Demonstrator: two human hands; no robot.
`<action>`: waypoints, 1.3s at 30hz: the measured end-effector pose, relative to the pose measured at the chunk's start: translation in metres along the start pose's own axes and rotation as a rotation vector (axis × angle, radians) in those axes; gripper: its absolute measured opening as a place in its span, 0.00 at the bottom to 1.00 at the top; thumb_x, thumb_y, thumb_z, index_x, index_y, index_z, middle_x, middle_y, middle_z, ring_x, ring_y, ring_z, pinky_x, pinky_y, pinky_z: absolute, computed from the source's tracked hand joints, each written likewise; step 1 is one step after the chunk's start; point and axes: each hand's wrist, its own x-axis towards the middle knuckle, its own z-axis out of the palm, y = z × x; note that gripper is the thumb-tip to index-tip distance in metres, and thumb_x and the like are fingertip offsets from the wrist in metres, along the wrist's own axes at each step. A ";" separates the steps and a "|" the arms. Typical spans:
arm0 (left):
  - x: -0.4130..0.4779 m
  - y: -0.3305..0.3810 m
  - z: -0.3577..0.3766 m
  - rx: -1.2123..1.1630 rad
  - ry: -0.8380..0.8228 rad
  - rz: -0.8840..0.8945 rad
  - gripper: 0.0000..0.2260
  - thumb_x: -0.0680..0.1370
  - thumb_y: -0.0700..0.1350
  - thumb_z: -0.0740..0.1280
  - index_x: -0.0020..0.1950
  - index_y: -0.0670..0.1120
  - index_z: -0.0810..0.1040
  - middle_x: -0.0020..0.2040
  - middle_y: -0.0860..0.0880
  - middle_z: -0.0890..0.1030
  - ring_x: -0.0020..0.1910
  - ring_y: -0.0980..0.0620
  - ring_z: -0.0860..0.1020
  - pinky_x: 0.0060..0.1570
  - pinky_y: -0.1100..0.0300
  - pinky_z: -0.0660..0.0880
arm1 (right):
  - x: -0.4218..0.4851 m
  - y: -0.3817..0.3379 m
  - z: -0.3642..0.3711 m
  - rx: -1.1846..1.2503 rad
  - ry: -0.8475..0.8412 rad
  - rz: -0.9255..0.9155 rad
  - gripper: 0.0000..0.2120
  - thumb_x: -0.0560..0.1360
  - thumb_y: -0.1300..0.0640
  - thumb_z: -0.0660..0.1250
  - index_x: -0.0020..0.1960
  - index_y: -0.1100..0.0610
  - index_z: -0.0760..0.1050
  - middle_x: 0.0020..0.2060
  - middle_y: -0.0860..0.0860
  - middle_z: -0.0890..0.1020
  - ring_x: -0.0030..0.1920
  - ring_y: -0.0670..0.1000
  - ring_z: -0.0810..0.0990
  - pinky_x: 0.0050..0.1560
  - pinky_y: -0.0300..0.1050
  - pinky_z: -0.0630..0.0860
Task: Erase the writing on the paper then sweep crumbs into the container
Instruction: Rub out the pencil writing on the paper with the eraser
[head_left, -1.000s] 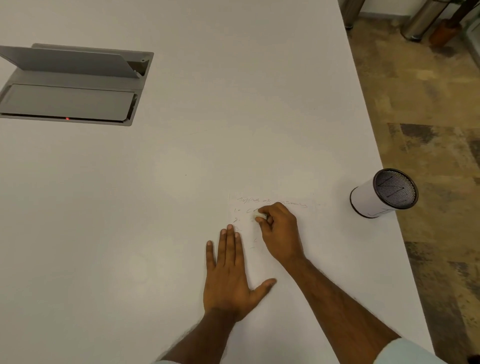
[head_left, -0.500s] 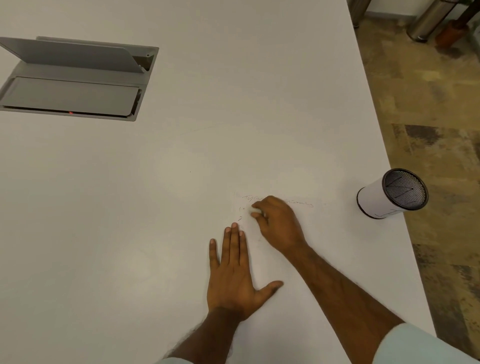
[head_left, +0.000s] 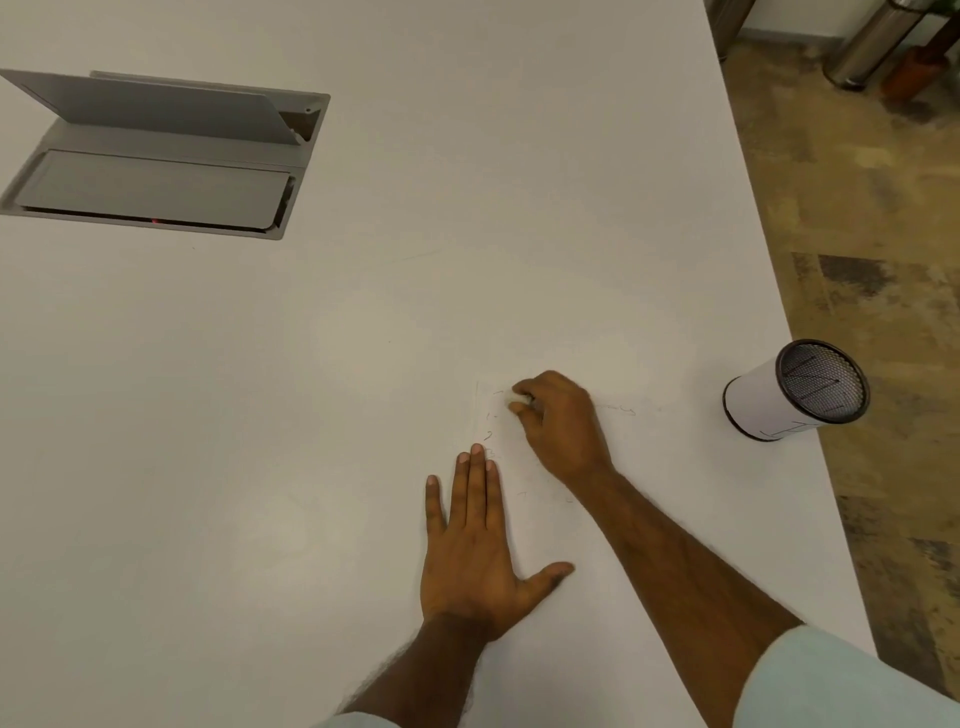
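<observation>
Paper (head_left: 540, 525), white on the white tabletop (head_left: 363, 364), lies under both hands and carries faint writing (head_left: 623, 410). At its upper left corner the right hand (head_left: 563, 426) has its fingers curled round a small white eraser (head_left: 517, 399), pinching it against the sheet. At 7 o'clock from it, the left hand (head_left: 475, 551) lies flat with straight fingers, pressing the sheet's left edge. A white container (head_left: 763, 405) with a mesh-lined mouth sits at 3 o'clock from the right hand, near the tabletop's edge. At 10 o'clock, well apart, is an open grey hatch (head_left: 156, 156).
</observation>
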 end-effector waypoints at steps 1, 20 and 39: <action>0.000 0.000 0.000 -0.001 -0.008 0.000 0.55 0.70 0.81 0.52 0.80 0.38 0.56 0.82 0.41 0.53 0.80 0.42 0.52 0.73 0.35 0.51 | -0.008 -0.005 0.002 0.006 -0.049 -0.053 0.07 0.75 0.60 0.68 0.52 0.61 0.81 0.46 0.54 0.82 0.48 0.53 0.80 0.52 0.49 0.77; 0.002 0.001 0.001 0.014 -0.010 -0.006 0.55 0.69 0.81 0.52 0.80 0.39 0.57 0.81 0.41 0.54 0.80 0.41 0.53 0.73 0.34 0.50 | 0.022 -0.010 0.009 -0.080 -0.039 -0.031 0.07 0.75 0.62 0.67 0.51 0.62 0.81 0.43 0.56 0.80 0.46 0.56 0.78 0.49 0.52 0.76; 0.000 0.000 0.001 0.020 -0.003 -0.003 0.55 0.70 0.81 0.52 0.80 0.39 0.57 0.81 0.41 0.54 0.80 0.42 0.53 0.73 0.33 0.50 | -0.024 -0.007 0.007 -0.077 -0.078 -0.112 0.08 0.75 0.60 0.68 0.52 0.61 0.81 0.44 0.54 0.81 0.46 0.53 0.78 0.47 0.50 0.77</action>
